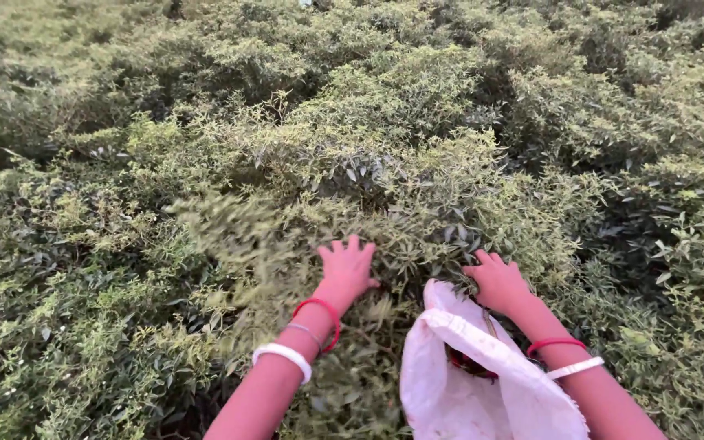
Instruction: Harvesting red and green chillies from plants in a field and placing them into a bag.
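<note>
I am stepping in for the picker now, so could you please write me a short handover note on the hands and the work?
Left hand: fingers spread, pressed into the green leafy bush tops, gripping nothing that shows.
Right hand: curled into the same foliage; any leaves inside cannot be seen.
White woven sack: hanging open between the forearms, beside the right one.
Done: the sack's contents are unclear.
Left: bushes stand leafy all round.

Matt woven white sack point(482, 383), leafy green bushes point(417, 163)
</note>
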